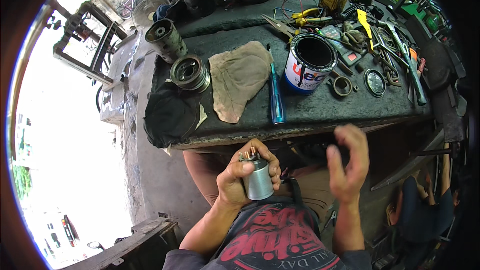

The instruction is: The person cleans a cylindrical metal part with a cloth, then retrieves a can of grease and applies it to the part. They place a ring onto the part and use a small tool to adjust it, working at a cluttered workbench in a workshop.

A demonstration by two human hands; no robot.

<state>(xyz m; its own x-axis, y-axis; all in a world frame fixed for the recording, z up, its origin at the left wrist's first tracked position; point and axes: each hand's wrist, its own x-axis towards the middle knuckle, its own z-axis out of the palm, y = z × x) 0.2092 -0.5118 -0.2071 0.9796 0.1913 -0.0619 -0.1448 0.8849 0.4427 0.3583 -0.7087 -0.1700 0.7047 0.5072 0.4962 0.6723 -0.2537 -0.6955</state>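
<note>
Solenoid cylinder (258,180), smooth grey metal with copper terminals on top, sits below the desk (320,110) edge clamped in the left hand (245,177), likely dense, rigid and slick, best gripped around its barrel, while the right hand (347,165) hovers empty, fingers spread.

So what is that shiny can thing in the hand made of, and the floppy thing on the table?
The small cylinder in the left hand looks like smooth silvery metal: it gleams, and coppery studs stick out of its top. The floppy thing is a tan rag, probably woven cloth: it lies wrinkled and limp, dull and stained, on the dark workbench.
</note>
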